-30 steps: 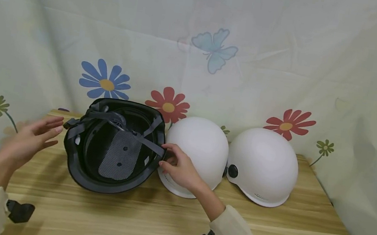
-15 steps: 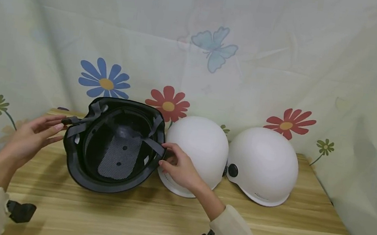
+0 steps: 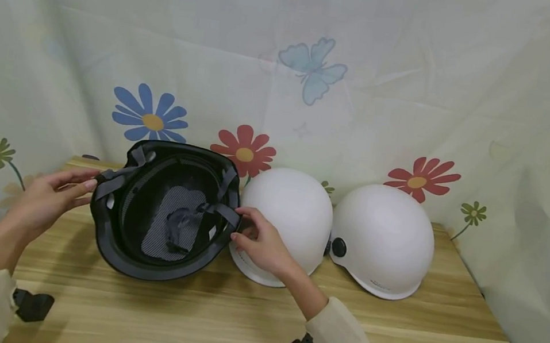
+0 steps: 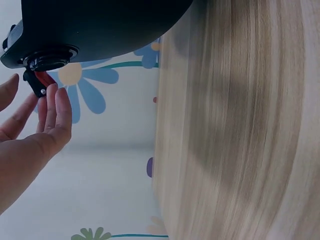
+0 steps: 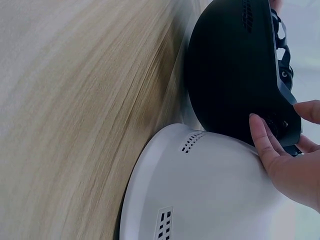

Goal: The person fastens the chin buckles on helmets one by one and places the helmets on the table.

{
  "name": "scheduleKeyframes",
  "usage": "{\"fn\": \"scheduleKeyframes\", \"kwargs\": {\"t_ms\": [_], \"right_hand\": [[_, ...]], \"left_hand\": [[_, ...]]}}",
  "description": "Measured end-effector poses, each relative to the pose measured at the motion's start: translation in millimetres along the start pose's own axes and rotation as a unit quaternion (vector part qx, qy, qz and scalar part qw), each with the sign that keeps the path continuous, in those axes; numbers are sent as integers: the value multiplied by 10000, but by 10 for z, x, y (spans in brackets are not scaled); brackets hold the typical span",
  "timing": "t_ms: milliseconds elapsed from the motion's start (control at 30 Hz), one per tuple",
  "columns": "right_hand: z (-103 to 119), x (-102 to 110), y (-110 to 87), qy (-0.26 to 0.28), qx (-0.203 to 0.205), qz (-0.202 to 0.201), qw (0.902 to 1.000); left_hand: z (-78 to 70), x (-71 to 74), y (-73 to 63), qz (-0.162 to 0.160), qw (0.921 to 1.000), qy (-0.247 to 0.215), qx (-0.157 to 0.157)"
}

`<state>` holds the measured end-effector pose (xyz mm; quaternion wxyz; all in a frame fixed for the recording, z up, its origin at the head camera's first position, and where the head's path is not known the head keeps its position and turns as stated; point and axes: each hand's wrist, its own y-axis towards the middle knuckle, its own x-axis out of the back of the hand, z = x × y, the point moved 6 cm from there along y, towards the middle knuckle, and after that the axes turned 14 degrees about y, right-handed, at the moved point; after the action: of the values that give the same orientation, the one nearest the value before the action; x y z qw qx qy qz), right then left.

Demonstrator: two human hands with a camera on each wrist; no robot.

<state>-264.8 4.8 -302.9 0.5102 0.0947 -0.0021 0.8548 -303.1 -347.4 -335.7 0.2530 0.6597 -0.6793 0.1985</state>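
A black helmet lies upside down on the left, its dark ribbed lining facing up. My left hand is at its left edge, fingertips around a small black buckle with a red part, on the grey strap. My right hand grips the right rim, thumb on top and fingers against the outer shell, as the right wrist view shows. From that side another grey strap runs in, its loose end lying on the lining. A white helmet sits dome up right beside my right hand.
A second white helmet with a round black side knob stands farther right, dome up. All rest on a wooden table. Behind hangs a pale curtain with printed flowers and a butterfly.
The strap that stretched across the black helmet's opening has dropped onto the lining. My left hand has moved slightly right to the buckle, and my right hand has stayed at the rim.
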Motion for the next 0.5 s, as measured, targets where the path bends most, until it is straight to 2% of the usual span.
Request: {"fn": "scheduleKeyframes", "kwargs": {"t_ms": [67,167,333,500], "right_hand": [[1,2,1,-9,12,8,10000],[8,3,-1,-32,42,3,10000],[23,0,-8,-17,30,8,10000],[25,0,-12,0,16,8,10000]], "left_hand": [[-11,-2,-1,27,9998,-162,-93],[-29,-14,-7,73,9974,-683,-210],[-39,-41,-24,139,9866,-1611,-211],[-39,-21,-28,72,9877,-1555,-146]]}}
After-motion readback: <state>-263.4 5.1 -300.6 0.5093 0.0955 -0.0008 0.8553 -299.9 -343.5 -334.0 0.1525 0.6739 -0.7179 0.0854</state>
